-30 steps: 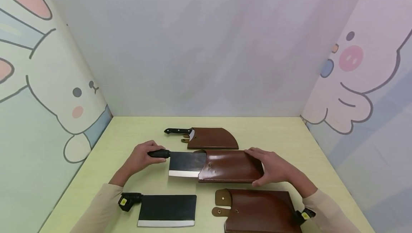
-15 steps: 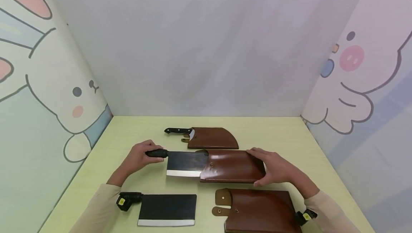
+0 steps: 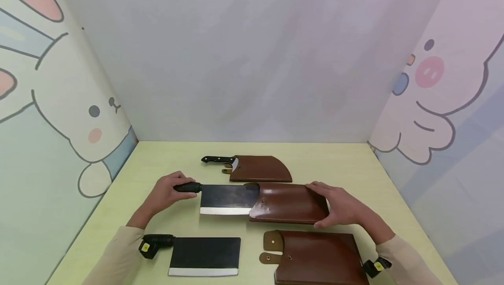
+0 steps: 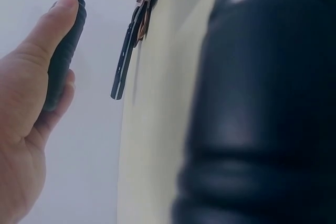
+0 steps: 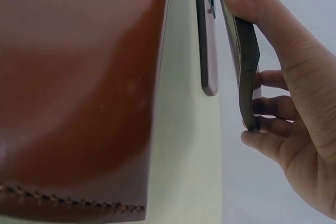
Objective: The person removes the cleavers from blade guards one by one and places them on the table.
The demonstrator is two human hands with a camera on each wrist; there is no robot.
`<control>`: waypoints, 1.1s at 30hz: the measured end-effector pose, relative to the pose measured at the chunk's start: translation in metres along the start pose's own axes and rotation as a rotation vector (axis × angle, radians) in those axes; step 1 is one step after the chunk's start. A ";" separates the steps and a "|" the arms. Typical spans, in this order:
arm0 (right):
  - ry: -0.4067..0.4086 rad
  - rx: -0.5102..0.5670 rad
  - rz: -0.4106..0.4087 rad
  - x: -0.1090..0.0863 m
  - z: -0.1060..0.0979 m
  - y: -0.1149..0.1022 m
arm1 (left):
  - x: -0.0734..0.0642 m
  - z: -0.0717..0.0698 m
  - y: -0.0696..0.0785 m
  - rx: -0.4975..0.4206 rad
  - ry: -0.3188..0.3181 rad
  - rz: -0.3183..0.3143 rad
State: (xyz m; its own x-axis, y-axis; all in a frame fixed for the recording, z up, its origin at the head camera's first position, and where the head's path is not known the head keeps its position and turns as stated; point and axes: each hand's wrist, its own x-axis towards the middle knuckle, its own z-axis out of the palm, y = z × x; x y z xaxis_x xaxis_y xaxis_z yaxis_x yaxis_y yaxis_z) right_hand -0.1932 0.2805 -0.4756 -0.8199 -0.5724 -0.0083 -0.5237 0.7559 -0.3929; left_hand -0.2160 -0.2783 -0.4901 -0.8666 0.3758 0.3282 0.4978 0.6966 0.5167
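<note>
My left hand [image 3: 169, 193] holds a cleaver [image 3: 228, 199] by its black handle, thumb and fingers wrapped round it in the left wrist view. The blade points right, its front part hidden inside a brown leather knife sheath [image 3: 293, 202]. At the sheath's right end my right hand [image 3: 339, 206] grips it, with the thumb on the near edge and fingers on the far edge. In the right wrist view the held sheath [image 5: 247, 61] is seen edge-on, pinched between thumb and fingers. Cleaver and sheath appear held above the table.
A second cleaver [image 3: 206, 254] lies bare at the front left. Right of it lies a larger brown sheath [image 3: 319, 256] with its straps unfastened. Behind the hands, a black-handled knife [image 3: 218, 160] sits in a curved sheath [image 3: 260, 169]. Walls enclose the pale table [image 3: 334, 162].
My hands have moved slightly apart, the left one leftward with the cleaver, the right one rightward with the sheath. More of the blade shows now.
</note>
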 end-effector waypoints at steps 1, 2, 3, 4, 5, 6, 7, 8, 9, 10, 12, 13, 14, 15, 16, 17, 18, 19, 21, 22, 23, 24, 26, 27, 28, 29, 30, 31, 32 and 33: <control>0.004 0.001 0.000 0.000 0.000 0.001 | -0.001 -0.001 -0.001 0.002 0.003 -0.004; 0.007 -0.004 0.000 -0.001 -0.001 0.001 | -0.001 -0.002 -0.001 0.004 0.007 -0.005; 0.010 -0.007 0.001 -0.002 -0.001 0.002 | -0.002 -0.002 -0.002 0.009 0.012 -0.004; 0.013 -0.012 0.001 -0.003 -0.001 0.003 | -0.003 -0.003 -0.003 0.012 0.016 -0.003; 0.014 -0.012 0.004 -0.003 -0.002 0.004 | -0.004 -0.004 -0.004 0.013 0.018 -0.001; 0.016 -0.013 0.008 -0.004 -0.003 0.005 | -0.005 -0.005 -0.006 0.014 0.019 0.001; 0.017 -0.014 0.010 -0.005 -0.003 0.007 | -0.006 -0.006 -0.007 0.013 0.020 0.003; 0.016 -0.019 0.011 -0.006 -0.004 0.008 | -0.007 -0.007 -0.009 0.013 0.020 0.004; 0.017 -0.020 0.013 -0.007 -0.004 0.010 | -0.008 -0.008 -0.010 0.011 0.020 0.002; 0.017 -0.022 0.014 -0.007 -0.004 0.012 | -0.009 -0.009 -0.012 0.009 0.021 0.001; 0.014 -0.020 0.015 -0.008 -0.005 0.016 | -0.011 -0.012 -0.015 0.013 0.025 -0.006; 0.013 -0.022 0.011 -0.009 -0.005 0.018 | -0.011 -0.013 -0.016 0.016 0.027 -0.011; 0.011 -0.027 0.009 -0.010 -0.005 0.020 | -0.012 -0.014 -0.017 0.022 0.027 -0.016; 0.009 -0.025 0.011 -0.010 -0.005 0.022 | -0.013 -0.015 -0.018 0.025 0.026 -0.023; 0.006 -0.027 0.010 -0.011 -0.005 0.024 | -0.014 -0.015 -0.020 0.031 0.024 -0.027; 0.004 -0.024 0.015 -0.013 -0.005 0.026 | -0.015 -0.016 -0.021 0.035 0.020 -0.031; 0.003 -0.031 0.017 -0.014 -0.005 0.028 | -0.015 -0.016 -0.021 0.040 0.017 -0.032; 0.003 -0.028 0.023 -0.015 -0.005 0.029 | -0.016 -0.017 -0.022 0.044 0.014 -0.032; 0.007 -0.024 0.033 -0.017 -0.005 0.032 | -0.017 -0.017 -0.024 0.046 0.012 -0.030; 0.010 -0.022 0.034 -0.018 -0.005 0.033 | -0.018 -0.018 -0.025 0.048 0.011 -0.028; 0.013 -0.022 0.035 -0.018 -0.005 0.034 | -0.019 -0.018 -0.026 0.048 0.009 -0.027; 0.016 -0.024 0.031 -0.019 -0.005 0.035 | -0.020 -0.018 -0.027 0.050 0.008 -0.025; 0.019 -0.023 0.027 -0.021 -0.005 0.037 | -0.022 -0.018 -0.030 0.045 0.004 -0.026; 0.019 -0.021 0.026 -0.021 -0.005 0.038 | -0.023 -0.018 -0.031 0.043 0.002 -0.026; 0.017 -0.021 0.028 -0.022 -0.004 0.039 | -0.024 -0.018 -0.033 0.043 0.000 -0.026; 0.016 -0.023 0.029 -0.023 -0.004 0.040 | -0.025 -0.017 -0.034 0.043 -0.001 -0.025; 0.015 -0.022 0.032 -0.023 -0.003 0.041 | -0.025 -0.017 -0.036 0.042 -0.002 -0.024; 0.012 -0.023 0.036 -0.024 -0.003 0.043 | -0.026 -0.017 -0.037 0.040 -0.004 -0.024; 0.010 -0.020 0.039 -0.024 -0.002 0.044 | -0.026 -0.017 -0.038 0.040 -0.004 -0.022; 0.008 -0.019 0.041 -0.025 -0.002 0.045 | -0.026 -0.017 -0.039 0.042 -0.006 -0.020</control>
State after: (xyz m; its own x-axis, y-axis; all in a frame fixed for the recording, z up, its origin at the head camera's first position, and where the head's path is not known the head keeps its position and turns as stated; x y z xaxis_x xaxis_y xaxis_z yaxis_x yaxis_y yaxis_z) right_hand -0.1967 0.3292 -0.4916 -0.8427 -0.5381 -0.0170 -0.4935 0.7848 -0.3749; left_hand -0.2118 -0.3258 -0.5051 -0.8768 0.3648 0.3132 0.4782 0.7292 0.4895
